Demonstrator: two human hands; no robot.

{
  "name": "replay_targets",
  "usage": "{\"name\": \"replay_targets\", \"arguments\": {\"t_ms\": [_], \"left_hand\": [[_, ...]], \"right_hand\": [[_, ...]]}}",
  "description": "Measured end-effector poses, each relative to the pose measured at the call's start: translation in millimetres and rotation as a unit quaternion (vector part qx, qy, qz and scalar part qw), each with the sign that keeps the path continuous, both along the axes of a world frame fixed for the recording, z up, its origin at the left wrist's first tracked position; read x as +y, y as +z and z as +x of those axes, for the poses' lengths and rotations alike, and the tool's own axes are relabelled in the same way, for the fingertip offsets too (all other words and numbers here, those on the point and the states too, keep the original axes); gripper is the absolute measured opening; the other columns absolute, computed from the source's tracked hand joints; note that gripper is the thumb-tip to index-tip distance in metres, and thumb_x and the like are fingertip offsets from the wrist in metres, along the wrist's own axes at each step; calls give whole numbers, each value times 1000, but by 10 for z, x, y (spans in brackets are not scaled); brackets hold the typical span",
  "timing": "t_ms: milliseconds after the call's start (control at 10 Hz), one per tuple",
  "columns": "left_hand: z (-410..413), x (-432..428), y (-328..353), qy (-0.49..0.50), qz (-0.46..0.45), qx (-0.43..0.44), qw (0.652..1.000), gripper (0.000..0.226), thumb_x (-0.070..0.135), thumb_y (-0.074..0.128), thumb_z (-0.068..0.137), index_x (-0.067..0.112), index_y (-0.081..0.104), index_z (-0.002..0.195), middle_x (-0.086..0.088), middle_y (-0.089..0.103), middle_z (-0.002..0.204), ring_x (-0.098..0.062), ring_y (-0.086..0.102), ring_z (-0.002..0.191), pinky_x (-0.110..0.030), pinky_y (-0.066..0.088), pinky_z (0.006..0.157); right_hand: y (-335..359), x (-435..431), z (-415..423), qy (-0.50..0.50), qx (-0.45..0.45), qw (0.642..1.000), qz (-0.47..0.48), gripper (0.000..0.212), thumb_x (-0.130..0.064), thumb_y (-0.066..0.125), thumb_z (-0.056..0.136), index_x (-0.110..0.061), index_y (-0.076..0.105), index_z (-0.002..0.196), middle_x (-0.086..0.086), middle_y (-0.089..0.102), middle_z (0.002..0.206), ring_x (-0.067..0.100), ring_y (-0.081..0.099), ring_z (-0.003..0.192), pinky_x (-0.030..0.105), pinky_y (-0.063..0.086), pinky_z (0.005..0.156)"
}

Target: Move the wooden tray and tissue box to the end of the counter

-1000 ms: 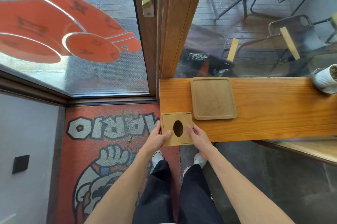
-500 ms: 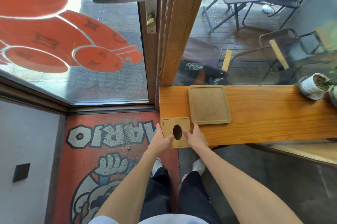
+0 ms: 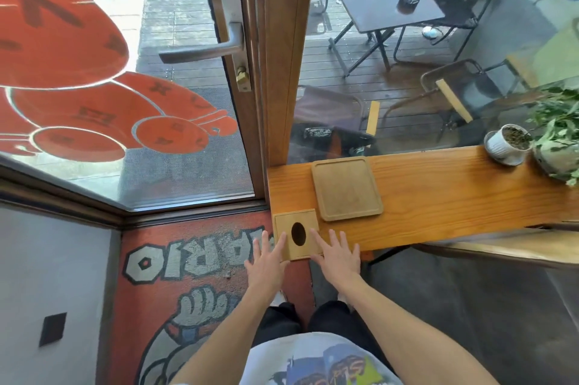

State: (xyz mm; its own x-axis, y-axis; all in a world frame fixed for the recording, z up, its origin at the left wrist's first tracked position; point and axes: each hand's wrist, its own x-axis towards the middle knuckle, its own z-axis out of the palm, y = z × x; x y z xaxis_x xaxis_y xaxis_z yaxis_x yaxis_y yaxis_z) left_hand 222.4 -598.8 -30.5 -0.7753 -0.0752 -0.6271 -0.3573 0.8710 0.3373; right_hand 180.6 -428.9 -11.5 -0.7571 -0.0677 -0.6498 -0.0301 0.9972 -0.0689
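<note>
A square wooden tissue box (image 3: 297, 234) sits at the counter's (image 3: 438, 196) corner, just beside the flat wooden tray (image 3: 347, 188).

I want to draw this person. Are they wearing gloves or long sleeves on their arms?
No gloves. The left hand and right hand are bare, with no rings or watch showing. Both forearms are uncovered, so the sleeves must be short. Lower down are a white printed shirt and dark trousers.

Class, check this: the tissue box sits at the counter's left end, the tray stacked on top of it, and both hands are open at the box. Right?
Not quite. The tray lies flat on the counter beside the tissue box, not on it, as the head view shows. The rest holds: left hand and right hand are open at the box.
</note>
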Motion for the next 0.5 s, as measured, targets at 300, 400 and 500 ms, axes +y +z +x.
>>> {"name": "replay_targets", "arguments": {"t_ms": [300, 400, 500], "left_hand": [[-171, 12, 187, -45, -51, -104, 992, 85, 33, 59, 99, 46, -2, 157, -15, 52, 147, -34, 57, 128, -54, 50, 104], [-170, 18, 305, -32, -72, -68, 995, 74, 25, 65, 95, 32, 17, 151, -13, 64, 127, -31, 67, 110, -48, 56, 95], [-218, 71, 439, 20, -84, -16, 996, 43, 24, 56, 99, 21, 38, 138, -7, 71, 110, -26, 70, 96, -39, 59, 83]], "right_hand": [[281, 13, -317, 51, -104, 993, -6, 60, -58, 33, 97, -49, 9, 152, 6, 42, 154, 31, 40, 139, 53, 32, 108], [341, 171, -352, 54, -74, 993, -76, 54, -55, 36, 98, -43, 28, 150, 2, 41, 155, 26, 44, 138, 47, 37, 110], [468, 361, -441, 30, -91, 982, -164, 52, -52, 44, 97, -39, 39, 147, -2, 42, 155, 22, 42, 139, 41, 36, 114]]}}
